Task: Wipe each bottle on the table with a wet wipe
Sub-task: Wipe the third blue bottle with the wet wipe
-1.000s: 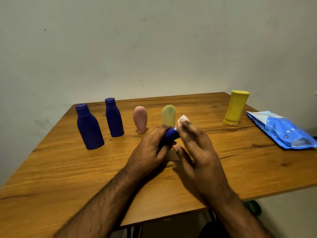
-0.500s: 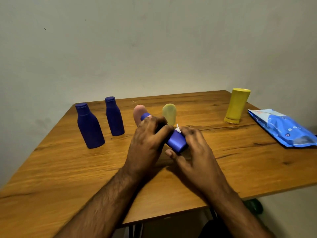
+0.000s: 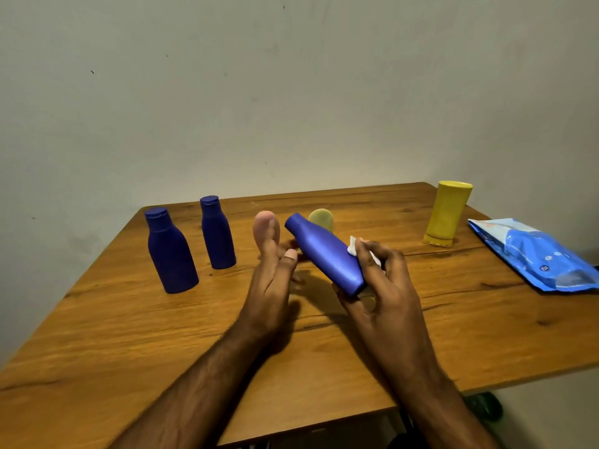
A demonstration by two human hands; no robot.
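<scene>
Wooden table; right hand round unlabelled blue bottle (wipe pinched); left hand slack

L hand open, R hand grip curled

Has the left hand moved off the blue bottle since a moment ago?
Yes. The left hand has let go and opened, drawing left toward the pink bottle; the right hand holds the blue bottle.
</scene>
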